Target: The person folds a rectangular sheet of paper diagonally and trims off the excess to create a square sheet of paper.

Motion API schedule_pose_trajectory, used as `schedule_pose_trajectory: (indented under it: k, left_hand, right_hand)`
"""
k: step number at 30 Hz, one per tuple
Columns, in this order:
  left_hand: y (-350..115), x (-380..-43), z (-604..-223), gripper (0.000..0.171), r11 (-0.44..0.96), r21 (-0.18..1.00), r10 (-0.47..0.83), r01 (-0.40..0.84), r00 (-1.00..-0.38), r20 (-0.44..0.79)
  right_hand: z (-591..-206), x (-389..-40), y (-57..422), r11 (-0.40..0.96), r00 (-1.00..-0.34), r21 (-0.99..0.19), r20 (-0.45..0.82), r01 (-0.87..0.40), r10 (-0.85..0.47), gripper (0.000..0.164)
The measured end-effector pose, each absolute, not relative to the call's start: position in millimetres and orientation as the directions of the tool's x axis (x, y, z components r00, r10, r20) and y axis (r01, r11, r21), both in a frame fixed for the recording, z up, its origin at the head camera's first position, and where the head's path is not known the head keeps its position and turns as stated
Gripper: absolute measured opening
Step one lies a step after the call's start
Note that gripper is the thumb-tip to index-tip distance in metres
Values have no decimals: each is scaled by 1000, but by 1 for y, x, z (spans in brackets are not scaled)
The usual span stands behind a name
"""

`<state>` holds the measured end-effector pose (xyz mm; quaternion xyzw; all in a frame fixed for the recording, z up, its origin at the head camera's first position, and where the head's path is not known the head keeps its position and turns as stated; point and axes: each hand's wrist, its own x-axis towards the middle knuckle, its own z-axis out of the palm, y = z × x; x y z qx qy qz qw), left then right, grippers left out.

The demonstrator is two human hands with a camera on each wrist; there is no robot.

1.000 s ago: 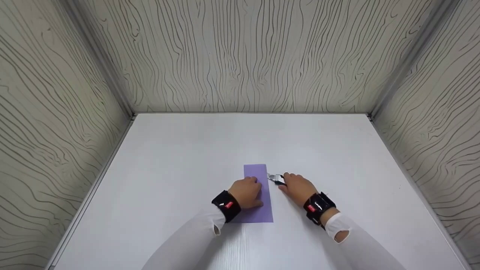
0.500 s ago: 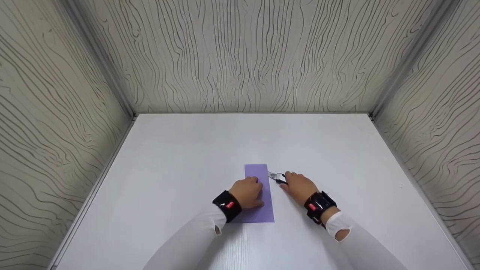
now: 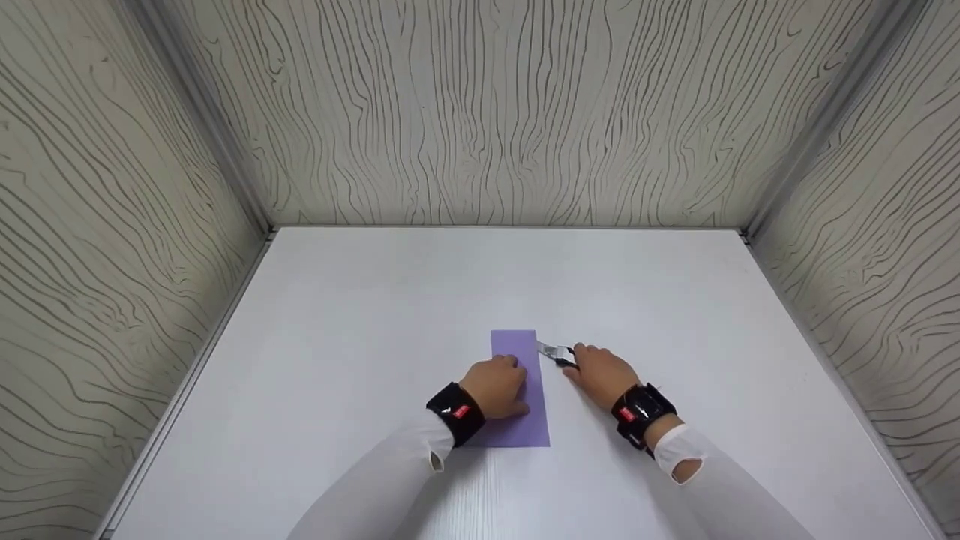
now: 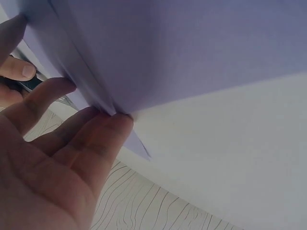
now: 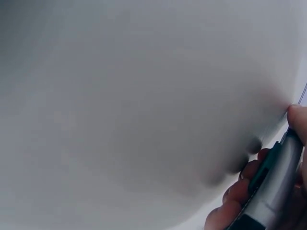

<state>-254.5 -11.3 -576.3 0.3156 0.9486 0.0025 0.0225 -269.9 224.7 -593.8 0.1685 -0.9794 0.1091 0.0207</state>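
Observation:
A folded sheet of purple paper (image 3: 514, 342) lies on the white table. My left hand (image 3: 491, 386) presses on it with the fingertips, and in the left wrist view these fingertips (image 4: 120, 122) sit right at a folded edge of the sheet. To the right of the paper, my right hand (image 3: 604, 375) grips a utility knife (image 3: 564, 356). Its blade points left, with the tip at the paper's right edge near the far end. A silver handle (image 5: 276, 191) with a green part shows in the right wrist view, fingers curled round it.
The white tabletop (image 3: 360, 300) spreads around the paper. Wood-grain panels (image 3: 480, 112) stand at the back and both sides, joined by grey metal posts. Each wrist wears a black band, such as the left wristband (image 3: 456, 412).
The knife's tip has shifted slightly toward the far end along the paper's right edge. My left hand keeps its place on the paper.

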Motion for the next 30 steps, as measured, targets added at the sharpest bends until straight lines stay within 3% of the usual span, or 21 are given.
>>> schedule_pose_trajectory:
  k: [30]
  left_hand:
    - [-11,-254,-573,49,793,21,609,609,-792,-42]
  right_hand:
    - [-596,-281,222,917,-939,-205,93,-343,-330,37]
